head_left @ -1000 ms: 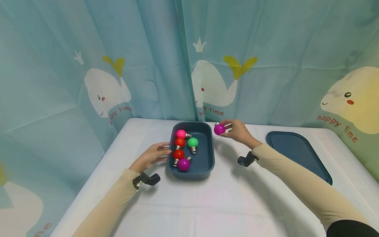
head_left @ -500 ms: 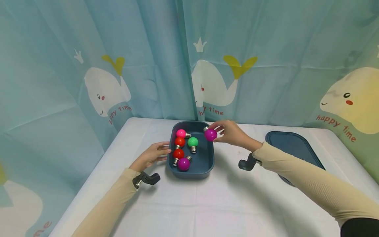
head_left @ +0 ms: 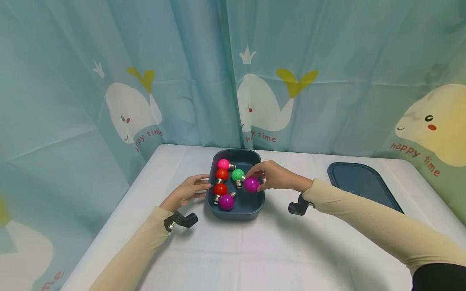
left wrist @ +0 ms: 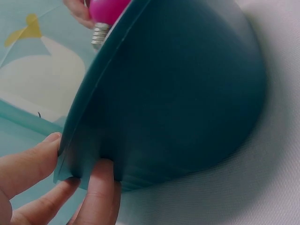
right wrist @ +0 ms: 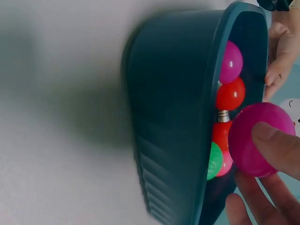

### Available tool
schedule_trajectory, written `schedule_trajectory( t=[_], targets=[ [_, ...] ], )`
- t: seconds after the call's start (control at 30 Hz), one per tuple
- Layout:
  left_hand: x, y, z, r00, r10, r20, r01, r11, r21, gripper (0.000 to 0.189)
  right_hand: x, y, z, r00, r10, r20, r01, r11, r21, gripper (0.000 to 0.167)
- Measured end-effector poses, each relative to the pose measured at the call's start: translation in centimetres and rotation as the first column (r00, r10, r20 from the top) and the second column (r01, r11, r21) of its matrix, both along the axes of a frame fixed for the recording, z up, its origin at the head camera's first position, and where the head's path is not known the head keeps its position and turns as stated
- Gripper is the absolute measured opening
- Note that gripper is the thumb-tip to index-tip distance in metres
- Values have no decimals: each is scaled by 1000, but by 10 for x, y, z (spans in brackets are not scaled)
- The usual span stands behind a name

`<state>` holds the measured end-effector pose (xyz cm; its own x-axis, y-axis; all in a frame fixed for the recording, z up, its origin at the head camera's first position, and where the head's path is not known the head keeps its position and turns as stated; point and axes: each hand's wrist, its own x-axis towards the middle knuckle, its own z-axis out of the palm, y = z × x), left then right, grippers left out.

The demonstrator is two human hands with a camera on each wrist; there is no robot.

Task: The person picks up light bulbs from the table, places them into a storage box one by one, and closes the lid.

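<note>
My right hand (head_left: 279,175) pinches a purple light bulb (head_left: 251,184) by its round globe, over the right half of a dark blue box (head_left: 234,215). In the right wrist view the thumb lies across the held bulb (right wrist: 253,140). Inside the box are a pink bulb (head_left: 223,164), two red bulbs (head_left: 220,188), a green bulb (head_left: 238,174) and another purple bulb (head_left: 227,202). My left hand (head_left: 187,190) touches the box's left side. Up close in the left wrist view, its fingers (left wrist: 99,187) press the outer wall and the thumb meets the rim.
A dark blue lid-like tray (head_left: 360,182) lies at the table's right, partly hidden by my right sleeve. The white tablecloth (head_left: 225,258) covers the table. A curtain (head_left: 196,81) with whale prints hangs right behind the table's far edge.
My right hand has carried the purple bulb leftward from beside the box to above its inside, then nearer me and beside the green bulb. The left hand stays against the box.
</note>
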<state>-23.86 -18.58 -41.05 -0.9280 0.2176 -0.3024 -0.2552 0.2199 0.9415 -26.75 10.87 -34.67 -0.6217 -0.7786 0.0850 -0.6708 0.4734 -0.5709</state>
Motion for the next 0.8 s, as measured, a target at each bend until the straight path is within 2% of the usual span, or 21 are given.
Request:
schedule_trajectory(
  t=[0.2,0.47,0.8],
  targets=[
    [-1,1,-1,1000,10,4,-10,1000,-2,55,-3,-8,-8,996,72,58,-76,994,77,40],
    [0,1,-2,1000,4,-1,-4,1000,5,55,-7,-16,-14,982,155,112,-172,970,172,40],
    [0,0,-1,1000,-5,-6,5,1000,0,55,-10,-26,-18,973,189,132,-218,942,256,37]
  ],
)
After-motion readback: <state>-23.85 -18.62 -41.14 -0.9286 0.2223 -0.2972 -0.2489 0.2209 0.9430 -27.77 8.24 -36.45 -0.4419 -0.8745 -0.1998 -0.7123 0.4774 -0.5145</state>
